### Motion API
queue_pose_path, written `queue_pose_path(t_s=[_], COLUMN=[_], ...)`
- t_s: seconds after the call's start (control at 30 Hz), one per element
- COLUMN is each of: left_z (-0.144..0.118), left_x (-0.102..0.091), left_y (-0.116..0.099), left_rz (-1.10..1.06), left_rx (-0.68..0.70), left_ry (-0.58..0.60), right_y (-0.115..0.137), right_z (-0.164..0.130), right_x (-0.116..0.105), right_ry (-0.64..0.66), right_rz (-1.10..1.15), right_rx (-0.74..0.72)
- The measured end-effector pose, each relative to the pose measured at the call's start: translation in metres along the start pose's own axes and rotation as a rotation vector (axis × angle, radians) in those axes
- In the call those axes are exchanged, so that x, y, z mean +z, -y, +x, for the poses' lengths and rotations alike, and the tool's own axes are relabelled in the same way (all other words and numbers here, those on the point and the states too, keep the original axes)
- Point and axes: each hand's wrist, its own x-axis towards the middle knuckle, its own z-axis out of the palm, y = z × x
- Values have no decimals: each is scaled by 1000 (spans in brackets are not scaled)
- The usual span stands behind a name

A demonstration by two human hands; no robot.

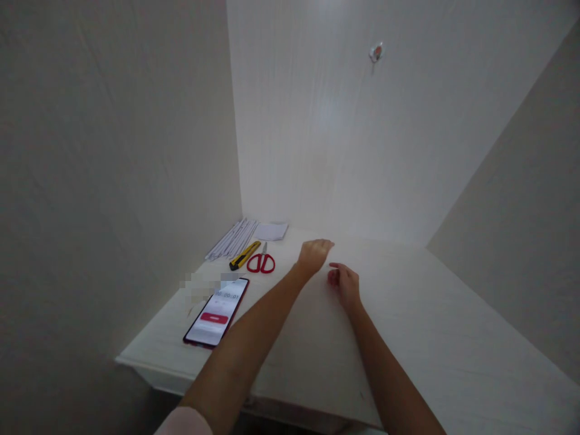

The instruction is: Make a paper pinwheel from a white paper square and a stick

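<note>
Both the left hand (314, 254) and right hand (345, 283) rest loosely curled, holding nothing, on the white bench (430, 338); the red-handled scissors (261, 262) lie untouched.

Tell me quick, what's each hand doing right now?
Left hand: holds nothing, loosely curled, palm down over the table.
Right hand: holds nothing, fingers curled, resting on the table.

A white table (408, 338) carries a phone (216, 312), red-handled scissors (261, 261), a yellow utility knife (244, 255), paper strips (233, 238) and a notepad (270, 231).
</note>
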Motion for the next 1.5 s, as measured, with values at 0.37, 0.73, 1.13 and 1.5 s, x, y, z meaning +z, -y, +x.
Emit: queue_pose_path(t_s=[0.37, 0.73, 1.13, 1.5], left_z=[-89, -98, -89, -98], left_x=[-7, -9, -3, -9], left_y=[-27, -10, -5, -4], left_rz=[-306, -528, -562, -558], left_rx=[242, 244, 202, 191], left_ry=[156, 296, 378, 399], right_y=[4, 2, 0, 5], right_z=[-36, -43, -37, -52], right_x=[-19, -45, -47, -56], right_ry=[13, 170, 17, 433], right_rz=[106, -628, -916, -1030], right_rx=[-79, -405, -427, -484])
